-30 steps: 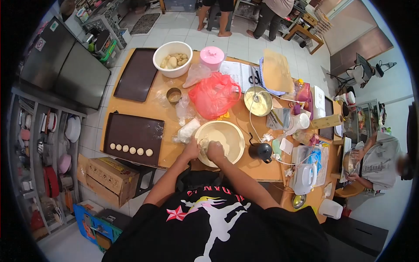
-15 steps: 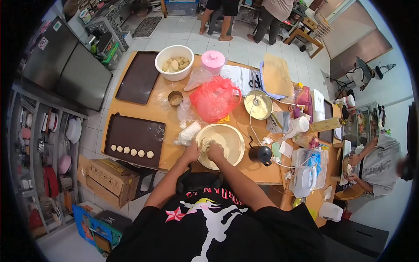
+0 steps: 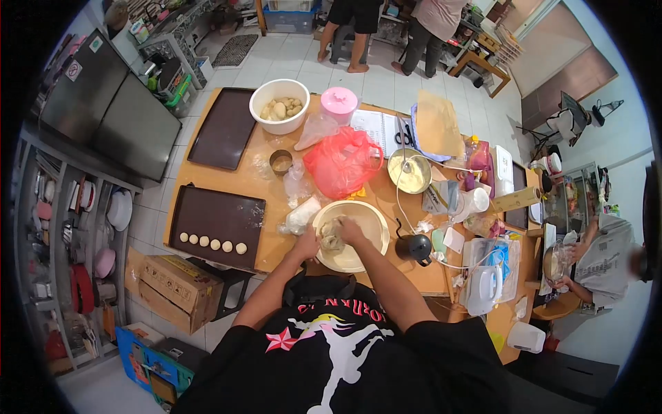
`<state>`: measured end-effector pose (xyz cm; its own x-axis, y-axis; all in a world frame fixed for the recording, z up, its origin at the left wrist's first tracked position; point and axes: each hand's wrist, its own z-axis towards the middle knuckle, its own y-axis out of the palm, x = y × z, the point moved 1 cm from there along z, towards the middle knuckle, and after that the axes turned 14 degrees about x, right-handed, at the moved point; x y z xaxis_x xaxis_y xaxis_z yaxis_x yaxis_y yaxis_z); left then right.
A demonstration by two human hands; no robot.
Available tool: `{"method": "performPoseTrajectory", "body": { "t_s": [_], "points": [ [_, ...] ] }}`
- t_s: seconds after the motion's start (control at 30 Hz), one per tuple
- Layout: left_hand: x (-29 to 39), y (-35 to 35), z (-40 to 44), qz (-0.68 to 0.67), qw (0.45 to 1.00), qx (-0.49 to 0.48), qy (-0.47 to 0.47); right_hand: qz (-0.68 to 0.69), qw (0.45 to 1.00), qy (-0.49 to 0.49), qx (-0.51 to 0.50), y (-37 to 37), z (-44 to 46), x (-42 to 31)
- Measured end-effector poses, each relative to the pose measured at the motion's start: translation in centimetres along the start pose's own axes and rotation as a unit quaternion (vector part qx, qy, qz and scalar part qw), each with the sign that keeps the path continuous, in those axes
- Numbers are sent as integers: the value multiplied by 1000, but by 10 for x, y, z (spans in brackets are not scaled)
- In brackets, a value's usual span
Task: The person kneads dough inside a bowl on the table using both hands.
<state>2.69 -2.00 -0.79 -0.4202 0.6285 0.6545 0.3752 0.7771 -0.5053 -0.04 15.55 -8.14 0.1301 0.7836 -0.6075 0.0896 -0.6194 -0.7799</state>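
A wide cream-coloured mixing bowl [image 3: 371,257] sits at the table's front edge, before my body. Inside it, towards the left, lies a lump of pale, sticky dough [image 3: 332,241], slightly smeared by motion. My left hand [image 3: 307,244] is closed on the bowl's left rim, its fingertips partly hidden. Over the bowl, my right hand [image 3: 352,232] reaches down with bent fingers on the right side of the dough; the fingertips are blurred. A plastic bag of white powder [image 3: 303,215] rests against the bowl's far left side.
Small dough balls [image 3: 216,244] line the front of a dark tray [image 3: 207,210]. A red plastic bag [image 3: 341,162], a bowl of yellowish filling [image 3: 412,176] and a black kettle [image 3: 415,248] stand around. Another person [image 3: 600,262] works at the right.
My right hand has shifted right within the bowl, and the dough has changed shape. My left hand stays at the left rim. The whole view has tilted slightly.
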Motion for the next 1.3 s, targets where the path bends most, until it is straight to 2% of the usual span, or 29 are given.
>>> {"method": "performPoseTrajectory", "body": {
  "t_s": [0.1, 0.2, 0.27, 0.37, 0.47, 0.5, 0.6, 0.8, 0.9, 1.1, 1.2, 1.3],
  "points": [
    [-21, 12, 15, 46, 992, 59, 103, -8, 995, -57, -85, 4, 9, -11],
    [-16, 12, 11, 12, 999, 35, 32, -29, 984, -124, -124, -15, 5, -25],
    [-15, 12, 10, 3, 999, 40, 26, -55, 970, -187, -144, -59, -18, -58],
    [-17, 13, 11, 19, 998, 42, 46, -108, 954, -254, -120, -69, -48, -46],
    [-9, 11, 8, -14, 999, 38, 25, -151, 954, -236, -109, -62, -76, -29],
    [-6, 8, 4, -33, 999, 37, 8, -128, 960, -226, -102, -62, -82, -27],
    [-1, 6, -1, -47, 998, 48, 4, -165, 952, -240, -93, -50, -83, -29],
    [-8, 11, 3, -42, 997, 59, 27, -212, 960, -178, -39, -28, -82, -50],
    [-8, 11, 4, -34, 998, 47, 16, -194, 977, -87, -16, -22, -70, -57],
    [-19, 18, 12, 3, 999, 39, 16, -138, 987, 78, -33, -18, -50, -60],
    [-21, 18, 13, -4, 999, 36, 11, -137, 989, 51, 5, -9, -62, -53],
    [-17, 15, 8, -15, 999, 43, 30, -137, 989, -10, -47, -16, -71, -50]
  ]
}}
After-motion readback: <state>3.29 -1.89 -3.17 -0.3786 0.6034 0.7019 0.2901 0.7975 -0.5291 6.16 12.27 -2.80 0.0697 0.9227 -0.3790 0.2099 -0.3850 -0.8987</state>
